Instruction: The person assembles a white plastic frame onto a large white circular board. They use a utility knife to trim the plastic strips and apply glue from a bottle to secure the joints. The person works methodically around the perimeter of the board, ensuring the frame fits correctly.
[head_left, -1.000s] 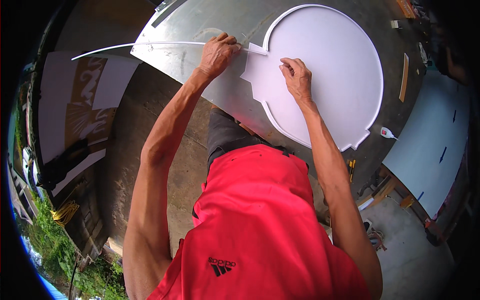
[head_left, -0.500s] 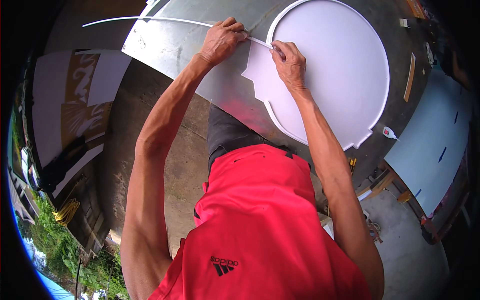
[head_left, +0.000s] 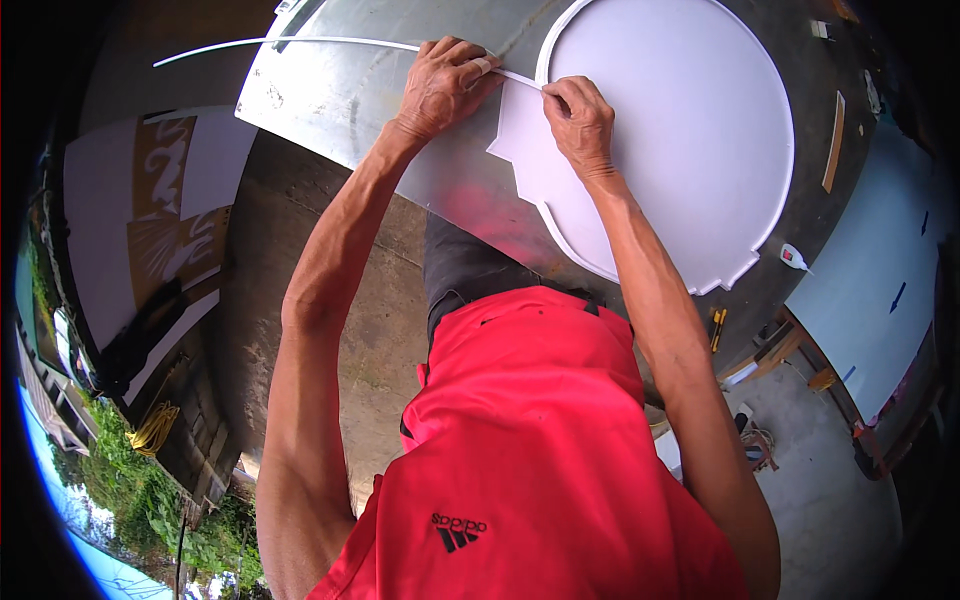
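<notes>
A large white round panel (head_left: 690, 150) with stepped notches lies on a shiny metal sheet (head_left: 340, 90). A long thin white strip (head_left: 290, 42) runs from the far left to the panel's upper left edge. My left hand (head_left: 440, 85) pinches the strip just left of the panel, fingers closed on it. My right hand (head_left: 578, 120) presses the strip's end against the panel's rim, fingertips on the edge. Both forearms reach up from the lower part of the picture over a red shirt.
A small glue bottle (head_left: 793, 258) lies right of the panel. A wooden stick (head_left: 832, 140) rests on the dark table at the right. A pale blue board (head_left: 880, 280) stands at the far right. Printed white and brown boards (head_left: 150, 220) lean at the left.
Both hands have slid up along the panel's left rim toward the top. The loose strip has swung higher and now lies flatter across the metal sheet.
</notes>
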